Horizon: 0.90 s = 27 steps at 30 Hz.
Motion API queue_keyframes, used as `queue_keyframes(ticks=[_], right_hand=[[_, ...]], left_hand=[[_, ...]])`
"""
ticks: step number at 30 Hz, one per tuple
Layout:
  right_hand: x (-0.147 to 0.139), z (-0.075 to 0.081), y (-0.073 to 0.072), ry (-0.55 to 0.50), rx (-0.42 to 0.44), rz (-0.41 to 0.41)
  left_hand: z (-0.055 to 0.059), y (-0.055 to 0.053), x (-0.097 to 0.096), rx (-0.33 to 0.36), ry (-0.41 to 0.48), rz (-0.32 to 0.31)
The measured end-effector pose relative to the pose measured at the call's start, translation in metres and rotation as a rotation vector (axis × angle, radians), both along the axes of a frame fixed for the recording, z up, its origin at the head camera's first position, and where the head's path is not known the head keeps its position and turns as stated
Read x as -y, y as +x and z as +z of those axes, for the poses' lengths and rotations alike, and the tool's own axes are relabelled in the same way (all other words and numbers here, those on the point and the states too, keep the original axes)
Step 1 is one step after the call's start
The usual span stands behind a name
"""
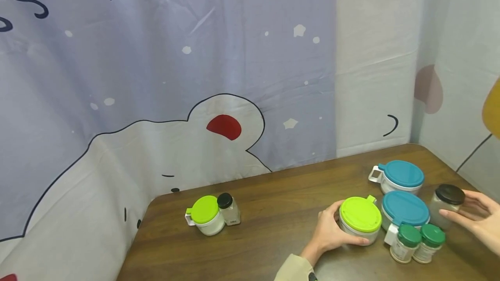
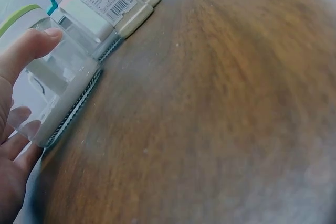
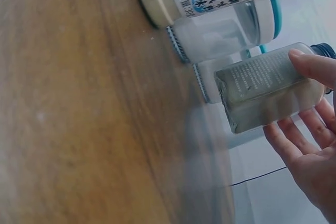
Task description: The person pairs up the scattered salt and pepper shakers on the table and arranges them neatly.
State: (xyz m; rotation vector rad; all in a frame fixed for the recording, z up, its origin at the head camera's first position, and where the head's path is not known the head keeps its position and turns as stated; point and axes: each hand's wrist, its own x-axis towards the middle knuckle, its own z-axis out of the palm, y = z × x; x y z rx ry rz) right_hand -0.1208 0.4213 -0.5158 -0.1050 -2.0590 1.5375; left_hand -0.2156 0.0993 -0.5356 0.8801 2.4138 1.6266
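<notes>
My left hand [image 1: 331, 231] grips a round clear jar with a lime-green lid [image 1: 360, 214], thumb on the near side and fingers around its left. In the left wrist view, this jar's ribbed base [image 2: 73, 111] is close over the wooden table. My right hand [image 1: 479, 220] holds a square spice bottle with a black cap [image 1: 449, 195] between thumb and fingers; the right wrist view shows the bottle [image 3: 270, 90] from the side. Between the hands stand a blue-lidded jar [image 1: 406, 208] and two green-capped spice bottles [image 1: 409, 235], with another blue-lidded jar [image 1: 403, 173] behind.
Far to the left on the wooden table [image 1: 273, 216], a second lime-lidded jar [image 1: 205, 210] stands beside another black-capped bottle [image 1: 231, 212]. A printed curtain [image 1: 250, 55] hangs along the table's back edge and right side.
</notes>
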Motion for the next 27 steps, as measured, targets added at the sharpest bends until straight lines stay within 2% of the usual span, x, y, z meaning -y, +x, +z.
queue_keyframes(ticks=[3,6,13,20,25,27], right_hand=[[0.001,0.001,-0.002,0.065,-0.009,-0.072],[-0.002,-0.002,-0.003,0.088,-0.032,-0.085],[0.009,0.015,0.000,0.065,-0.150,-0.076],[0.014,0.027,0.000,0.063,-0.191,-0.095],[0.015,0.036,0.001,0.120,-0.191,-0.080],[0.018,0.041,0.001,0.110,-0.194,-0.079]], left_hand=[[0.000,0.000,0.003,-0.012,0.029,-0.005],[-0.001,-0.001,0.006,-0.017,0.080,-0.016],[0.005,-0.003,0.014,-0.052,0.082,0.018],[0.013,-0.002,0.021,0.004,0.103,0.050],[0.015,0.000,0.027,0.016,0.123,0.044],[0.015,0.000,0.030,0.016,0.129,0.049]])
